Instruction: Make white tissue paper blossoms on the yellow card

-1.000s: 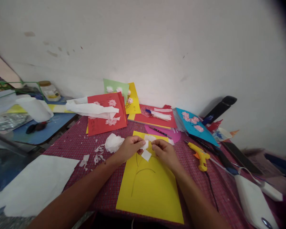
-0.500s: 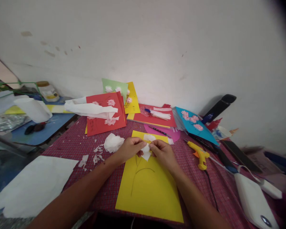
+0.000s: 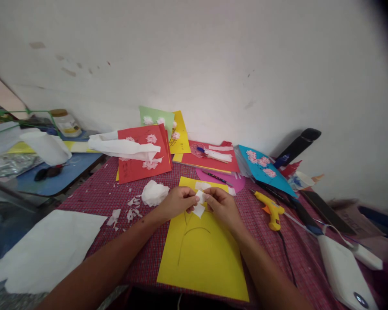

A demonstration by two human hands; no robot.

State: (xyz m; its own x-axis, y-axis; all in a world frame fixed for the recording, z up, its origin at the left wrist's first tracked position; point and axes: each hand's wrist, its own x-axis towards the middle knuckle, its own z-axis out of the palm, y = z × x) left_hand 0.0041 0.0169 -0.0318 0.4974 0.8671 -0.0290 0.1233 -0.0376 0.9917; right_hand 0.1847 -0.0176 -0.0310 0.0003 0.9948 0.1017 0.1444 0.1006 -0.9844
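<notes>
My left hand and my right hand meet over the top part of a yellow sheet of paper. Between their fingertips is a small white piece of tissue paper, pinched from both sides. Just below it, another white tissue piece shows; whether it is joined to the held one I cannot tell. Dark curved lines are drawn on the yellow sheet. A further white scrap lies at the sheet's top edge, behind the fingers. Left of my left hand sits a crumpled white tissue.
To the right lie a yellow glue gun and a white power bank. Red card with pink tissue flowers and a blue card stand near the wall. A large white sheet covers the left edge, and a pen lies behind.
My fingers have shifted slightly on the tissue, and more of the held piece shows flat between them. Everything else stays in place.
</notes>
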